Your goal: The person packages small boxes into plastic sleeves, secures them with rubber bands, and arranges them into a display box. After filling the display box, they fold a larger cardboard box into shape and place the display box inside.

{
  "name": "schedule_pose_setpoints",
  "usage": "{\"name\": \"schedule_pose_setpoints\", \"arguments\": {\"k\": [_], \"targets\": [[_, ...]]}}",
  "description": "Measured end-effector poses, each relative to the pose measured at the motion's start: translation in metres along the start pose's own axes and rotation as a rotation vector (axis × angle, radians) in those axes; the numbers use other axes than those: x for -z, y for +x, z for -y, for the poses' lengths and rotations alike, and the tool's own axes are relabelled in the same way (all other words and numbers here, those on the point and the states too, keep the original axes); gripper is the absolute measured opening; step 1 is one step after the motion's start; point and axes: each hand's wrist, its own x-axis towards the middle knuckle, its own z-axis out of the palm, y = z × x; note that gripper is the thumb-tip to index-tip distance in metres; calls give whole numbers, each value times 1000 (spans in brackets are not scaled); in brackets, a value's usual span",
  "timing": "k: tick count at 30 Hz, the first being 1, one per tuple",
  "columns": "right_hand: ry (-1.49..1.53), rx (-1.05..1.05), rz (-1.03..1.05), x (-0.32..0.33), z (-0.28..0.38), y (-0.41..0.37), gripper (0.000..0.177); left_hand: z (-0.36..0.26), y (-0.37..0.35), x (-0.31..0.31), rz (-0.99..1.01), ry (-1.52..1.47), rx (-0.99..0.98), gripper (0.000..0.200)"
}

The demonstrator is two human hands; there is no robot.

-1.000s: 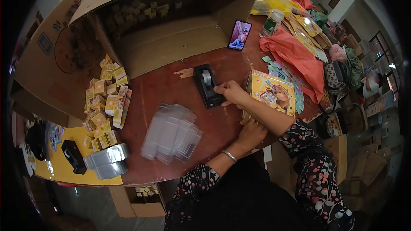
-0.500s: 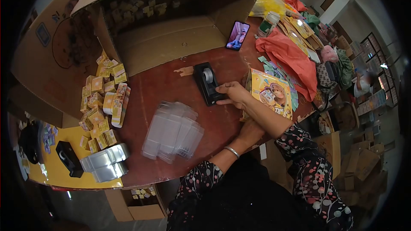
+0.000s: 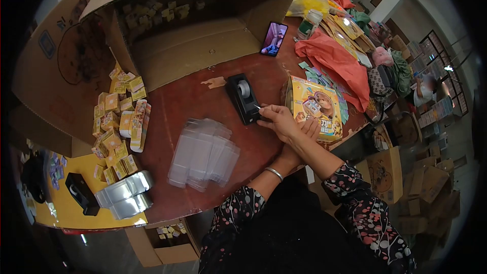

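My forearms cross. My right hand (image 3: 271, 116) is at the front end of the black tape dispenser (image 3: 242, 96), thumb and finger pinched on a small, pale piece of tape (image 3: 257, 106). My left hand (image 3: 308, 128), from the arm with the bracelet (image 3: 274, 173), passes under the right forearm. Its fingers lie stretched against the lower left of the yellow printed box (image 3: 319, 104); its thumb is hidden. Flat clear plastic boxes (image 3: 203, 155) lie in a pile left of my hands.
A large open carton (image 3: 193, 53) stands at the back, with a phone (image 3: 274, 38) against its right edge. Small yellow boxes (image 3: 111, 122) are heaped at left, near silvery clear packs (image 3: 124, 195) and a second dispenser (image 3: 81, 193). Red plastic (image 3: 337, 66) lies at right.
My left hand's fingers have come into view against the yellow box. My right fingers have closed at the dispenser's end, with a pale tip showing. The view has shifted slightly.
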Motion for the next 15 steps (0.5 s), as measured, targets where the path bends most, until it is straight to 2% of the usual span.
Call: {"name": "schedule_pose_setpoints", "arguments": {"k": [3, 10, 15], "targets": [[56, -34, -3, 6, -13, -7, 15, 3, 1, -2, -30, 74, -37, 56], [198, 81, -25, 4, -25, -20, 17, 10, 4, -15, -111, 218, -118, 53], [275, 149, -19, 0, -35, -26, 20, 5, 7, -9, -107, 165, -85, 48]]}}
